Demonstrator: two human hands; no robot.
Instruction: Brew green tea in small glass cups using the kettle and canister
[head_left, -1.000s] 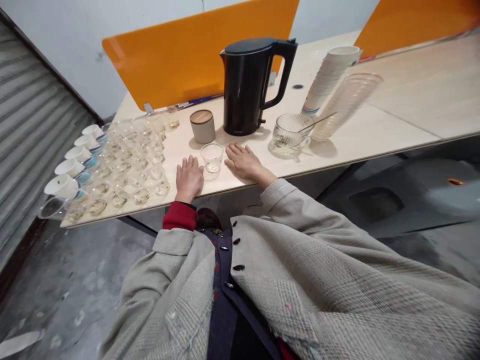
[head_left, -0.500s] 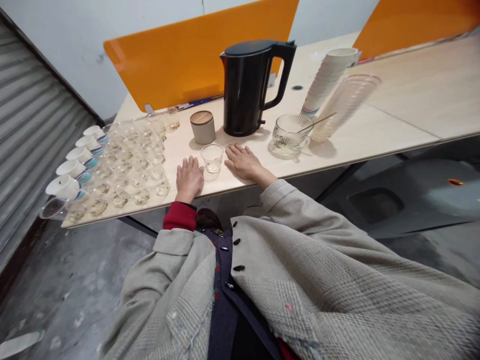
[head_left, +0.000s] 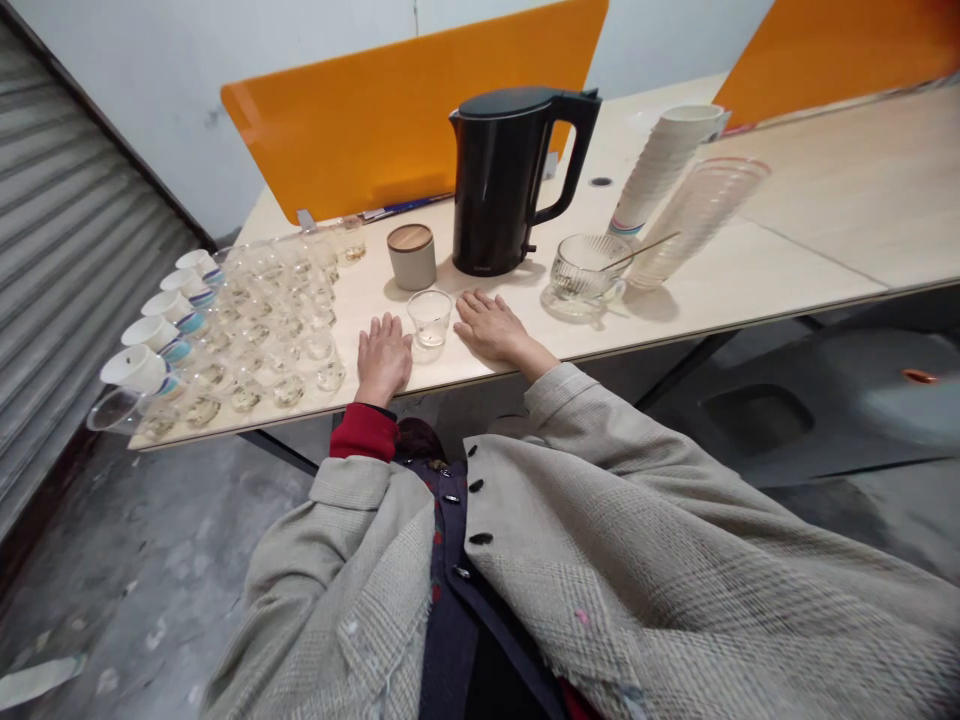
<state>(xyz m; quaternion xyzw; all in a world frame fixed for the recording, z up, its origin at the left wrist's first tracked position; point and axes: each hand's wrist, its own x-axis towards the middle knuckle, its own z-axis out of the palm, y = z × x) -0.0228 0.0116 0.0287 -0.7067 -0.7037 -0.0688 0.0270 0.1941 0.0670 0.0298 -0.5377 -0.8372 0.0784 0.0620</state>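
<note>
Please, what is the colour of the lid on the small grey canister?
The lid is brown, like wood; it shows best in the head view.

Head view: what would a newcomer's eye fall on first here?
Probably the tall black kettle, standing mid-table in front of an orange panel. Next, the crowd of clear cups at the left end of the table, edged by a row of white paper cups. Nearer, the left hand and right hand rest palm-down, a single clear cup between them.
</note>
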